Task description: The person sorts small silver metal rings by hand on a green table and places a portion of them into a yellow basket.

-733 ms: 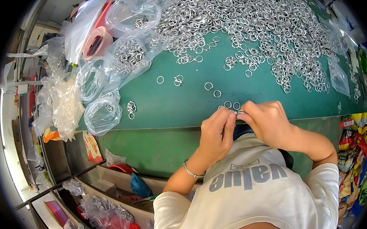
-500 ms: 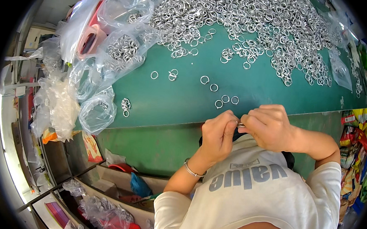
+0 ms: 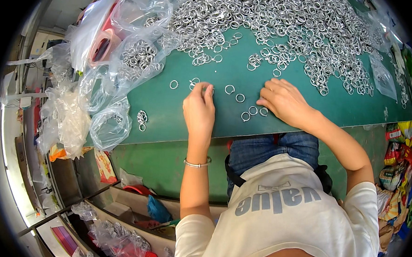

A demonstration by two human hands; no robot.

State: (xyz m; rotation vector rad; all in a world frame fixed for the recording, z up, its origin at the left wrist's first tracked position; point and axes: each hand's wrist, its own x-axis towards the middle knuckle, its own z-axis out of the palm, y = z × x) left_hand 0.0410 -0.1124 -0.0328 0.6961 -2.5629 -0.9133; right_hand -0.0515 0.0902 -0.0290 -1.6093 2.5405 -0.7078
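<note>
My left hand (image 3: 200,107) is over the green table (image 3: 169,112), its thumb and fingers closed in a pinch beside a couple of silver rings (image 3: 194,82). What the pinch holds is too small or hidden to make out. Farther right, my right hand (image 3: 284,102) is palm down over the tabletop with bent fingers loosely extended; its fingertips are just above a loose silver ring (image 3: 263,111). Several more rings (image 3: 240,98) lie scattered between my hands. One beaded-looking ring (image 3: 173,84) sits left of my left hand.
A big heap of silver rings (image 3: 268,15) covers the far side. Clear plastic bags (image 3: 110,128), one holding rings (image 3: 140,54), and a pink container (image 3: 100,48) stand at the left. A small ring cluster (image 3: 142,119) is near the front edge. Colourful packets (image 3: 393,157) are at the right.
My hands, together at the table's front edge before, have parted. The left moved up and left toward the couple of rings; the right moved forward above the loose rings.
</note>
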